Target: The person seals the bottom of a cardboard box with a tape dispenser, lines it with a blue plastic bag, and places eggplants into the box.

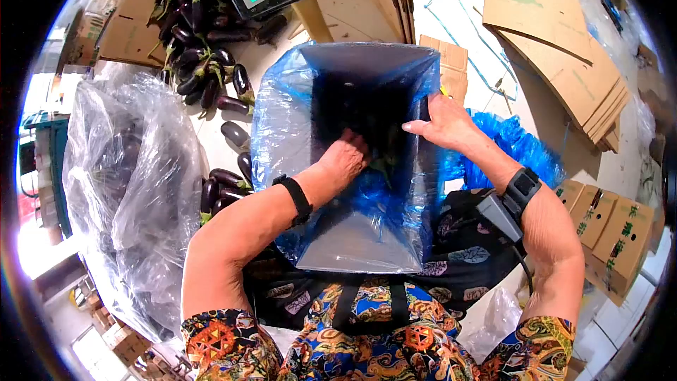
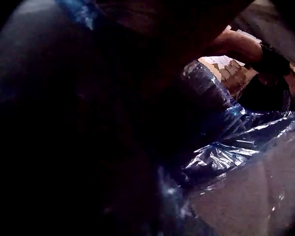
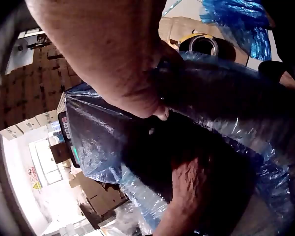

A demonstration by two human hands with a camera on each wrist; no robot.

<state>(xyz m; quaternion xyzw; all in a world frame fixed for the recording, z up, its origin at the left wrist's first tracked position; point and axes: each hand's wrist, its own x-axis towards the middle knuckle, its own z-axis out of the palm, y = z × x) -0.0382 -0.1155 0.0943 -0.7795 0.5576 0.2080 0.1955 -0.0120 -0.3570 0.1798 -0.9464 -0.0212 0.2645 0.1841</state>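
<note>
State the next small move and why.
I would probably ease the left hand up out of the lined box toward the loose eggplants. It reaches into the dark interior, and whether it holds anything is hidden; the eggplants lie left of the box, and the right hand is at the box's right side, placed to steady it.

Box [image 1: 358,245]: open at the top, facing up, just in front of my body | liner [image 1: 281,109]: translucent blue plastic, crinkled, shiny, spread inside and folded over the box's edges | interior mostly too dark for me to read
</note>
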